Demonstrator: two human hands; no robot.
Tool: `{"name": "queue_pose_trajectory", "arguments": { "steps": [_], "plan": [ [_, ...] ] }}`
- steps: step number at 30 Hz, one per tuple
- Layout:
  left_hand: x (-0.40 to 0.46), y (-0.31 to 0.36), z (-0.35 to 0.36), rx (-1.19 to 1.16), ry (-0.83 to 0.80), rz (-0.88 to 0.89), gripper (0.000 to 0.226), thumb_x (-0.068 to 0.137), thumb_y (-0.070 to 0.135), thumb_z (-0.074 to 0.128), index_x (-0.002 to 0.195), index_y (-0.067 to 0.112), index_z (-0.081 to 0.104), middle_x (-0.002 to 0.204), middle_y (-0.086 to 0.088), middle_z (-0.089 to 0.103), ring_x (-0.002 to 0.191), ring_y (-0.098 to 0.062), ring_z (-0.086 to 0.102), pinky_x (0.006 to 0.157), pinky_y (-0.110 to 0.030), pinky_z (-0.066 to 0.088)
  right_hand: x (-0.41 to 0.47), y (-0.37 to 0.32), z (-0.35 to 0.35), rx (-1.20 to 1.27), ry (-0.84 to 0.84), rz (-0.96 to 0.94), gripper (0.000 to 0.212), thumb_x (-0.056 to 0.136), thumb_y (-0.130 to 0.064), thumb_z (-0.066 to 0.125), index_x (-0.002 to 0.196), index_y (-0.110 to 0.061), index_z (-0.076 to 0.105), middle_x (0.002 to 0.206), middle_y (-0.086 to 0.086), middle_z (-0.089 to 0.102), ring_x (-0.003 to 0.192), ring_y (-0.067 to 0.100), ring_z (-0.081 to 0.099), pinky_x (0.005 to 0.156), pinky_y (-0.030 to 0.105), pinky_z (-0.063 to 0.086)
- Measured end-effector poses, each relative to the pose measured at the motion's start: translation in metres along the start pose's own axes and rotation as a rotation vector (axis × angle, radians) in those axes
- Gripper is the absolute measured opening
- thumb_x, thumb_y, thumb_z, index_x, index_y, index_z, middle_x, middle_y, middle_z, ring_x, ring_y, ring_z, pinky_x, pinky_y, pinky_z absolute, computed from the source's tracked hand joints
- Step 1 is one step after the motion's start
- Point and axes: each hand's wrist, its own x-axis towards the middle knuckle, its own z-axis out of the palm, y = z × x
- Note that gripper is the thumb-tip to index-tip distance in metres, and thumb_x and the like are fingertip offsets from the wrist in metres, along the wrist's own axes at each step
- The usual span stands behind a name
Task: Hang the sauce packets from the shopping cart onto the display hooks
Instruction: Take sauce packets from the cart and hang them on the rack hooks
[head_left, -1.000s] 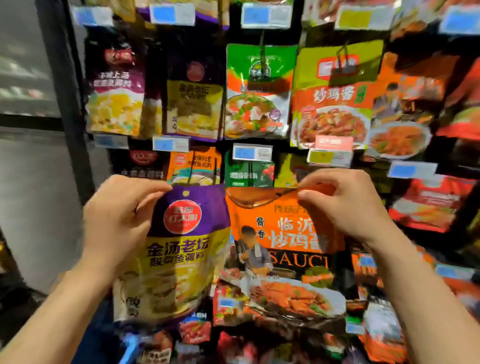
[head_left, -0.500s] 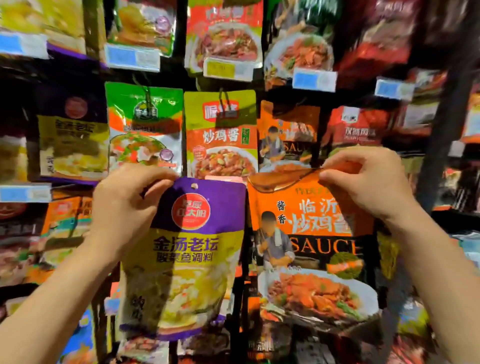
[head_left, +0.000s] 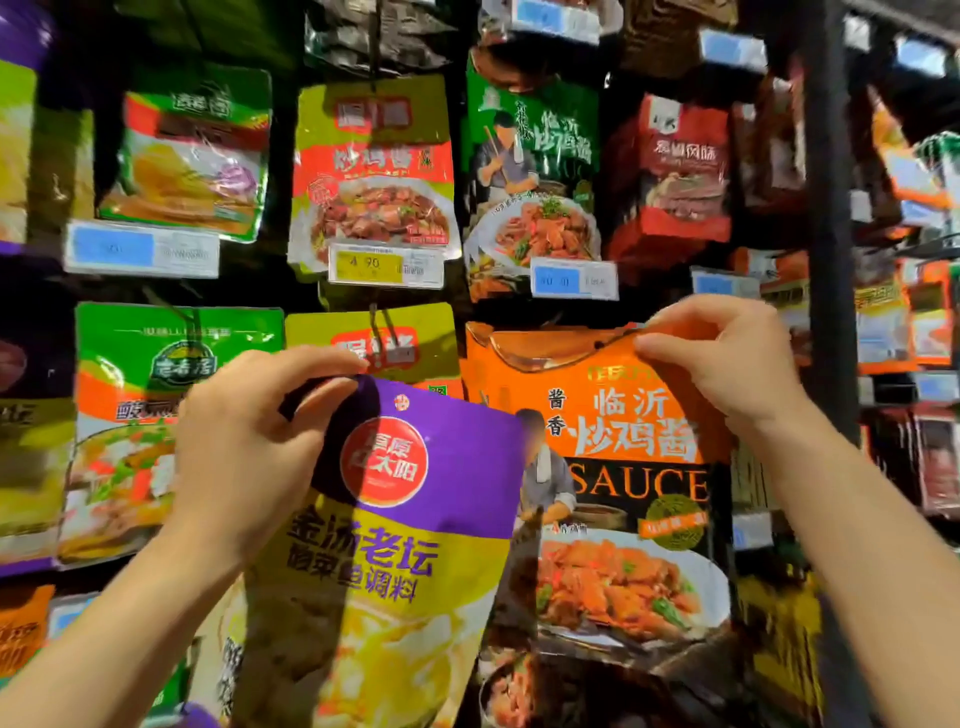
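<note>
A dim wall of hanging sauce pouches and price tags fills my view. My left hand (head_left: 249, 441) pinches the purple packet (head_left: 395, 545) by its top edge; my right hand (head_left: 727, 364) pinches the orange packet (head_left: 623, 441) likewise. Both look light, floppy and slick, so I judge the stiffer top seal beside the hang hole the best hold.

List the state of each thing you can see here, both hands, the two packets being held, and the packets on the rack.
left hand: pinching the purple packet's top edge.
right hand: pinching the orange packet's top edge.
purple packet: held up, tilted, not hung.
orange packet: held up before the rack, top edge folded forward, not hung.
green packet: hanging on the rack.
yellow price tag: in place under a hung packet.
</note>
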Motion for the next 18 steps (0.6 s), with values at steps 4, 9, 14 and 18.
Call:
{"name": "queue_pose_trajectory", "arguments": {
  "steps": [4, 9, 14, 18],
  "plan": [
    [0.011, -0.005, 0.015, -0.026, 0.004, 0.028, 0.019, 0.08, 0.021, 0.06, 0.094, 0.02, 0.072, 0.088, 0.004, 0.069, 0.081, -0.023, 0.065, 0.068, -0.039, 0.052, 0.014, 0.007, 0.018, 0.113, 0.007, 0.064, 0.021, 0.069, -0.01, 0.079, 0.067, -0.027, 0.067, 0.072, -0.008, 0.065, 0.068, 0.002, 0.059, 0.067, 0.02, 0.047],
    [0.013, -0.005, 0.03, -0.066, -0.017, 0.001, 0.014, 0.08, 0.019, 0.065, 0.092, 0.024, 0.071, 0.088, 0.007, 0.07, 0.083, -0.016, 0.065, 0.072, -0.034, 0.052, 0.033, 0.025, 0.046, 0.322, -0.006, 0.244, 0.019, 0.07, -0.003, 0.077, 0.07, -0.019, 0.066, 0.07, -0.001, 0.063, 0.06, 0.006, 0.059, 0.06, 0.019, 0.05],
    [0.016, 0.005, 0.039, -0.009, -0.033, -0.019, 0.024, 0.079, 0.007, 0.07, 0.087, 0.03, 0.068, 0.078, 0.03, 0.063, 0.075, 0.017, 0.056, 0.063, 0.0, 0.039, 0.051, 0.051, 0.067, 0.429, -0.031, 0.359, 0.016, 0.072, -0.001, 0.074, 0.072, -0.014, 0.066, 0.072, 0.005, 0.063, 0.065, 0.018, 0.06, 0.065, 0.03, 0.051],
    [0.023, 0.01, 0.054, 0.056, -0.022, -0.025, 0.022, 0.079, 0.012, 0.072, 0.087, 0.032, 0.07, 0.083, 0.051, 0.053, 0.075, 0.013, 0.056, 0.065, -0.003, 0.04, 0.062, 0.072, 0.07, 0.552, -0.037, 0.41, 0.015, 0.072, 0.002, 0.072, 0.074, -0.011, 0.066, 0.075, 0.008, 0.064, 0.066, 0.02, 0.061, 0.063, 0.03, 0.053]
  ]
}}
